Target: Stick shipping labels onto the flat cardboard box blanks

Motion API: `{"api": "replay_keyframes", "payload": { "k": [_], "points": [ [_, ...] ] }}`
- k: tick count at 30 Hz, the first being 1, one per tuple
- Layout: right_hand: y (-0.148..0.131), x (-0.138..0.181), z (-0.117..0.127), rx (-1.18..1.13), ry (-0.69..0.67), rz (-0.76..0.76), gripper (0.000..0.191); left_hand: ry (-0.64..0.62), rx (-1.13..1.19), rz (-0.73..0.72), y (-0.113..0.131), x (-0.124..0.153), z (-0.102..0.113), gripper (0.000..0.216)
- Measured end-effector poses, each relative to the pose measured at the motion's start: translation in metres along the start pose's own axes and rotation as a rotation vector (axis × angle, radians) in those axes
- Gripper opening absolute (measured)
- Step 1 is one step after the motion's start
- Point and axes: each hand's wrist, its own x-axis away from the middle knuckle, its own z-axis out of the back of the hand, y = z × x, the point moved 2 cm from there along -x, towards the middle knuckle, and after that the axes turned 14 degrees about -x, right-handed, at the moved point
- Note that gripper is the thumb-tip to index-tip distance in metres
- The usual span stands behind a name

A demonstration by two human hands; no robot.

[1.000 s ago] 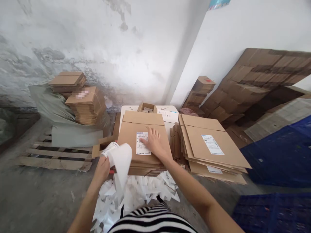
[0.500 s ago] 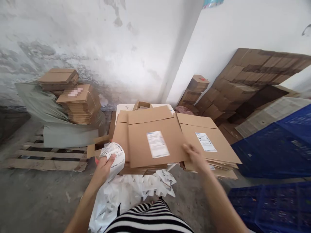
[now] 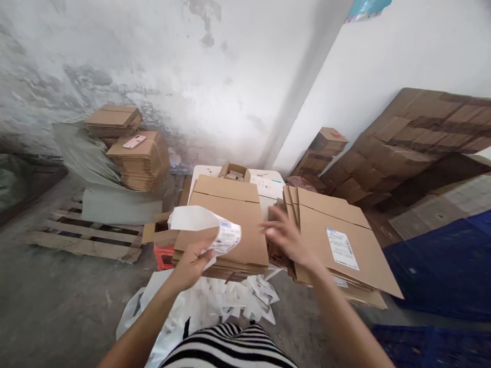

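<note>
My left hand (image 3: 195,266) grips a strip of printed shipping labels (image 3: 229,236), whose white tail curls up to the left. The strip hangs over a stack of flattened cardboard boxes (image 3: 226,207) with a plain, unlabelled top. My right hand (image 3: 286,235) is in the air between this stack and another to the right, its fingers apart and a little blurred, holding nothing. A labelled flat carton (image 3: 320,214) lies on top of the right-hand stack, with a white shipping label (image 3: 342,248) stuck on it.
Both stacks are on a white table (image 3: 197,171), with a small open box (image 3: 235,172) at its back. Crumpled white backing paper (image 3: 230,299) is heaped below. A wooden pallet (image 3: 88,230) is at left, blue crates (image 3: 452,266) at right. A pink phone (image 3: 134,141) lies on bundled cartons.
The labelled carton has gone from the left stack onto the right one, and my right hand has let go. My left hand has brought the label strip rightward over the left stack.
</note>
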Motion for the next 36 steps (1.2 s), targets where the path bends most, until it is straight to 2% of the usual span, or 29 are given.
{"api": "replay_keyframes", "payload": {
  "k": [2, 4, 6, 8, 11, 13, 15, 17, 19, 20, 22, 24, 25, 28, 30, 32, 34, 35, 36],
  "points": [
    [0.005, -0.014, -0.057, -0.078, -0.178, 0.037, 0.063, -0.095, -0.065, -0.024, -0.002, 0.002, -0.004, 0.041],
    [0.005, -0.017, -0.092, -0.116, -0.195, 0.136, 0.037, -0.068, 0.01, 0.047, -0.007, 0.006, 0.004, 0.042],
    [0.005, -0.014, -0.111, -0.092, -0.121, 0.248, 0.016, -0.043, 0.27, 0.186, -0.013, 0.01, 0.016, 0.057],
    [0.006, -0.009, -0.128, -0.022, -0.151, 0.393, 0.014, 0.001, 0.564, 0.341, -0.016, 0.012, 0.027, 0.066],
    [0.006, -0.002, -0.153, 0.091, -0.277, 0.648, 0.019, 0.185, 0.757, 0.529, -0.016, 0.009, 0.038, 0.042],
    [0.001, 0.0, -0.163, 0.136, -0.284, 0.702, 0.013, 0.313, 0.806, 0.575, -0.015, 0.005, 0.042, 0.036],
    [-0.01, 0.001, -0.163, 0.17, -0.245, 0.651, 0.011, 0.432, 0.825, 0.571, -0.015, 0.001, 0.047, 0.04],
    [-0.026, 0.001, -0.155, 0.14, -0.265, 0.579, 0.016, 0.517, 0.811, 0.574, -0.021, -0.002, 0.054, 0.042],
    [-0.042, -0.003, -0.138, -0.011, -0.297, 0.536, 0.016, 0.615, 0.782, 0.558, -0.03, -0.005, 0.066, 0.04],
    [-0.048, -0.009, -0.126, -0.119, -0.255, 0.538, 0.014, 0.676, 0.77, 0.528, -0.036, -0.006, 0.073, 0.038],
    [-0.048, -0.03, -0.099, -0.289, 0.006, 0.552, 0.009, 0.825, 0.746, 0.445, -0.047, -0.006, 0.089, 0.035],
    [-0.029, -0.057, -0.078, -0.233, 0.287, 0.441, 0.015, 0.936, 0.721, 0.414, -0.056, -0.005, 0.099, 0.032],
    [-0.014, -0.069, -0.073, -0.139, 0.348, 0.337, 0.02, 0.945, 0.705, 0.432, -0.059, -0.003, 0.102, 0.03],
    [0.036, -0.09, -0.085, 0.125, 0.305, 0.052, 0.033, 0.806, 0.585, 0.552, -0.067, 0.002, 0.095, 0.022],
    [0.06, -0.087, -0.103, 0.297, 0.267, 0.022, 0.046, 0.63, 0.427, 0.612, -0.071, 0.005, 0.086, 0.019],
    [0.073, -0.076, -0.117, 0.549, 0.157, 0.022, 0.061, 0.469, 0.241, 0.59, -0.074, 0.009, 0.078, 0.043],
    [0.083, -0.064, -0.116, 0.733, 0.023, -0.049, 0.07, 0.358, 0.076, 0.514, -0.075, 0.01, 0.073, 0.069],
    [0.088, -0.059, -0.108, 0.765, 0.016, -0.116, 0.077, 0.326, 0.017, 0.48, -0.074, 0.01, 0.072, 0.078],
    [0.092, -0.053, -0.095, 0.768, 0.076, -0.199, 0.085, 0.306, -0.021, 0.464, -0.074, 0.01, 0.071, 0.083]
  ]
}}
